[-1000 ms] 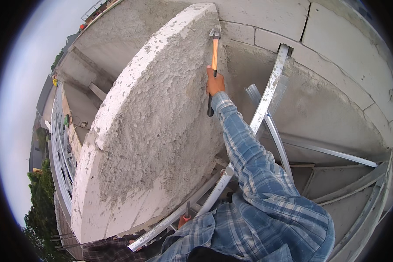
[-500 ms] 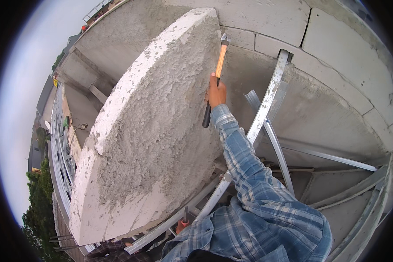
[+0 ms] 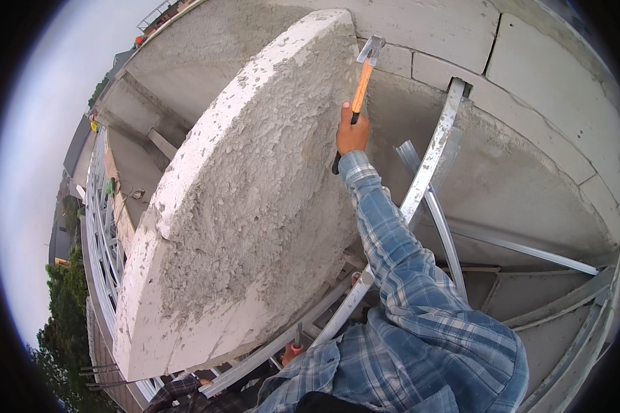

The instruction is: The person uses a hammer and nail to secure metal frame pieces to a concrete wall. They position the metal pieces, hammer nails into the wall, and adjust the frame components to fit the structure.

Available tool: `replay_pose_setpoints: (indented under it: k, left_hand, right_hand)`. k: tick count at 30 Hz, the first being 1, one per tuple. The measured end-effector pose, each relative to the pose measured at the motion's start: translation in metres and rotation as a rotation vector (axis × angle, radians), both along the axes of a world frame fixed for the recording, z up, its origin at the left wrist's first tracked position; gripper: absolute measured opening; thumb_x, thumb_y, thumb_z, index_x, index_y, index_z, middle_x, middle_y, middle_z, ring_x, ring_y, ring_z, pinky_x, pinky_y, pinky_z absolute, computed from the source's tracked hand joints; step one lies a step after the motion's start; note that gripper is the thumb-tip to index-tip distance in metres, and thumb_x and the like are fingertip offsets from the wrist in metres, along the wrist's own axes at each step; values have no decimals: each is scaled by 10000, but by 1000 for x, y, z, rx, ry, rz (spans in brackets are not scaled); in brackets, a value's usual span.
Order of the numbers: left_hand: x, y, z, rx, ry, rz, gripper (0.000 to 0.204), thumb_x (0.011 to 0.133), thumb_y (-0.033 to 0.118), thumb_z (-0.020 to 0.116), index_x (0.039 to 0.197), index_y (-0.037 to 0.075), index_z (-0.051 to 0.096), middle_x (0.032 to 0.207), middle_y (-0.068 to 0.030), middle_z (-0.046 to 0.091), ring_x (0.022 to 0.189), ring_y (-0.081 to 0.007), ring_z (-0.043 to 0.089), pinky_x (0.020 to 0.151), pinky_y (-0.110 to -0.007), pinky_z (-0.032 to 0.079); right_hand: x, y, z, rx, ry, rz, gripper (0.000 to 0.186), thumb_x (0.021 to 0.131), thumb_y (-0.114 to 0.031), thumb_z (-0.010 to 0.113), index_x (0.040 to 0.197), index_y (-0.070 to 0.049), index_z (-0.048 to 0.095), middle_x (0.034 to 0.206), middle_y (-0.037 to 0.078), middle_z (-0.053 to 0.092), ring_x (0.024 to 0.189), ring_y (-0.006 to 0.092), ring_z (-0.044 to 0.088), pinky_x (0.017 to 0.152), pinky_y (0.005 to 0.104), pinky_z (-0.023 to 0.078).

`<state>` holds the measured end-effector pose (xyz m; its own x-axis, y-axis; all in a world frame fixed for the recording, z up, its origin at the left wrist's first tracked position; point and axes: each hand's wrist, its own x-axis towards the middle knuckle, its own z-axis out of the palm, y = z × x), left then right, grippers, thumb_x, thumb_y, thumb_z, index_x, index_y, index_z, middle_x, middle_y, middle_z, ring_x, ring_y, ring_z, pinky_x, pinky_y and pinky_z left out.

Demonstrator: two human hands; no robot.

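Observation:
My right hand (image 3: 352,134), at the end of a blue plaid sleeve, grips a hammer (image 3: 363,82) with an orange-and-black handle. Its metal head is raised at the top right edge of a thick, curved white slab (image 3: 241,179) whose face has rough, crumbled grey mortar. Low in the view, what seems to be my left hand (image 3: 291,355) is partly hidden by my shirt and closed around a small upright tool, too small to make out, beside a metal channel (image 3: 341,310). Steel channels (image 3: 427,165) lean crosswise just right of my right forearm.
A curved block wall (image 3: 544,82) rises at top and right, with concrete ledges below. Metal framing (image 3: 100,213) runs along the left edge, with trees and sky beyond. At the bottom left is part of another person in a dark plaid sleeve (image 3: 172,392).
The hammer dipped slightly and has now risen again, swung rightward with its head tilted away from the slab's edge. The view has shifted a little. The lower hand stays in about the same place.

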<state>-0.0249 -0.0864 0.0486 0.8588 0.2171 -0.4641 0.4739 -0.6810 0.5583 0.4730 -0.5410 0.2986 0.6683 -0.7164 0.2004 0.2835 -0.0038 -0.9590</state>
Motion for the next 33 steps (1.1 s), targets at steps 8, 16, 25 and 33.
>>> replay_pose_setpoints:
  k: [8,16,25,33]
  left_hand:
    - [4,0,1,2,-14,-4,404,780,339,742,1059,105,567,882,-120,642,867,-312,650,736,-395,487]
    - [12,-3,5,5,-28,-28,389,786,335,736,1053,107,570,883,-122,641,870,-320,650,735,-400,488]
    - [-5,-3,6,-2,-89,-57,373,793,331,731,1047,108,573,884,-124,640,873,-328,650,734,-405,489]
    - [10,-13,20,-6,-101,-98,352,809,320,715,1047,104,572,888,-132,635,883,-340,648,736,-416,490]
  right_hand:
    - [-19,-19,36,372,143,167,549,952,-518,510,693,-34,496,541,33,455,470,141,495,440,318,399]
    - [-85,48,16,132,-378,163,537,950,-582,472,723,-100,402,537,4,379,398,119,391,383,290,354]
    - [-126,20,107,376,-175,376,518,946,-582,482,789,-93,413,546,8,386,409,120,400,394,289,370]
    - [-93,32,37,-2,-275,71,444,964,-464,516,785,-60,486,539,14,420,461,140,495,436,295,406]
